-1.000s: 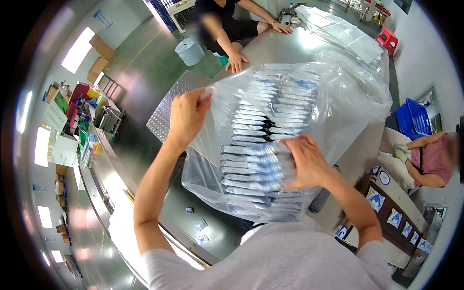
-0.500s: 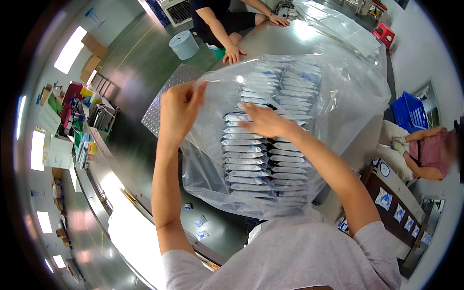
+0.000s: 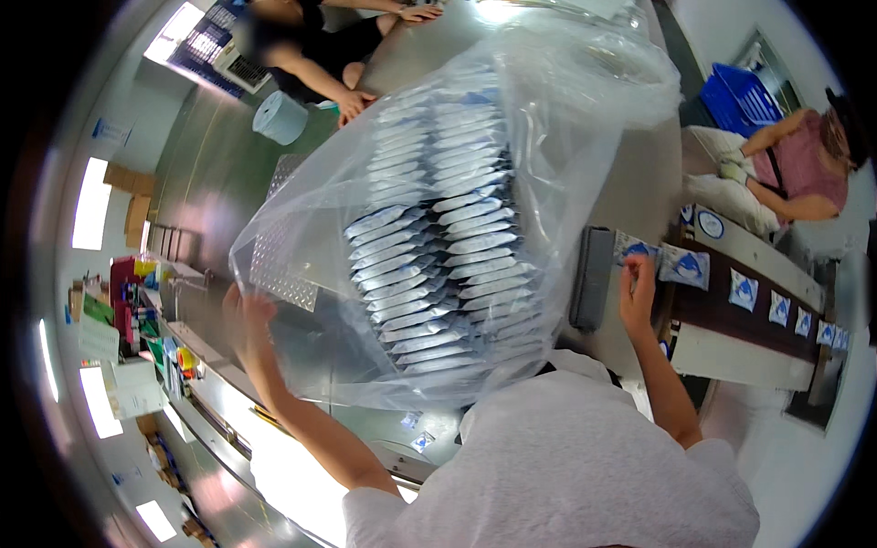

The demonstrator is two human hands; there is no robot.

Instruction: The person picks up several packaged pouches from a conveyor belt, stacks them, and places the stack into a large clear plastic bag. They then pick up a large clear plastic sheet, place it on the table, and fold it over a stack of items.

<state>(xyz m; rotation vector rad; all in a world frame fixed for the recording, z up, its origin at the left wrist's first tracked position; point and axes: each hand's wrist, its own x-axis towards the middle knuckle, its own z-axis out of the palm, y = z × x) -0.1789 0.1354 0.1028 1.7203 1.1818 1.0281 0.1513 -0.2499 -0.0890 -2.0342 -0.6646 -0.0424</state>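
A big clear plastic bag (image 3: 585, 173) lies on the metal table, holding two long rows of white-and-blue packets (image 3: 411, 315) stacked on edge. At its left edge is my left hand (image 3: 251, 320), blurred, its fingers curled at the film, which stretches out to it. Over on the right, my right hand (image 3: 638, 292) has its fingers closed at the lower edge of a small white-and-blue sachet (image 3: 632, 245) at the end of a brown conveyor belt. The fingertips partly cover that sachet.
Several more sachets (image 3: 743, 289) lie along the conveyor belt (image 3: 717, 315). A dark grey block (image 3: 593, 279) sits between bag and belt. One co-worker's hand (image 3: 352, 105) rests at the table's far left edge; another person (image 3: 804, 173) sits at right near a blue crate (image 3: 742, 99).
My right hand has left the packets in the bag and moved right to the sachet by the belt. My left hand has drawn the bag's edge left and nearer. The view has turned rightward.
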